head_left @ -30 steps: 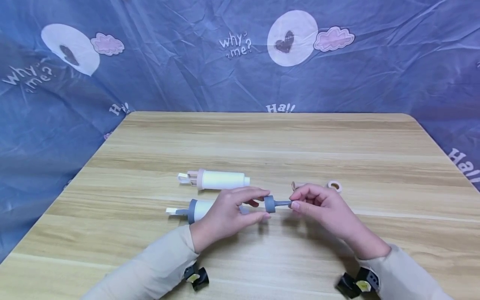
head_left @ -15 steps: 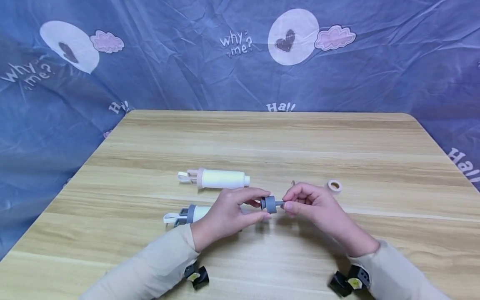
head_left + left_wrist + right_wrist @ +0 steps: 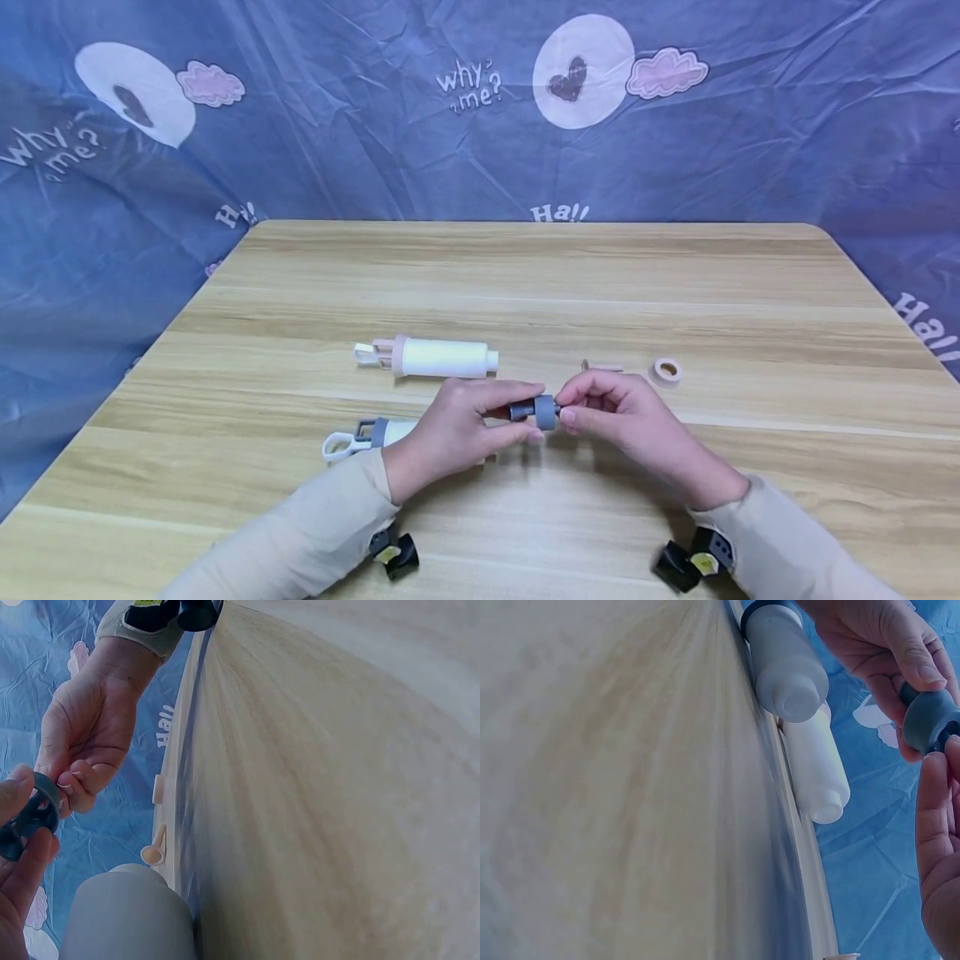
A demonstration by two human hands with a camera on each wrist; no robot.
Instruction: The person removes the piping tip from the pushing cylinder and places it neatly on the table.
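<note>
Both grips clamped on small grey cap (image 3: 536, 411): left hand (image 3: 457, 425) at nine o'clock, right hand (image 3: 618, 412) at three, above surface (image 3: 675, 275). Probably mid-fitting; next, steady aligned push.

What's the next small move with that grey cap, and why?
Probably bring the grey cap back onto the open end of the white tube lying under the left hand. Both hands pinch the cap between fingertips, the right hand at its outer end, and the wrist view shows the tube's end bare, close beside the cap.
</note>
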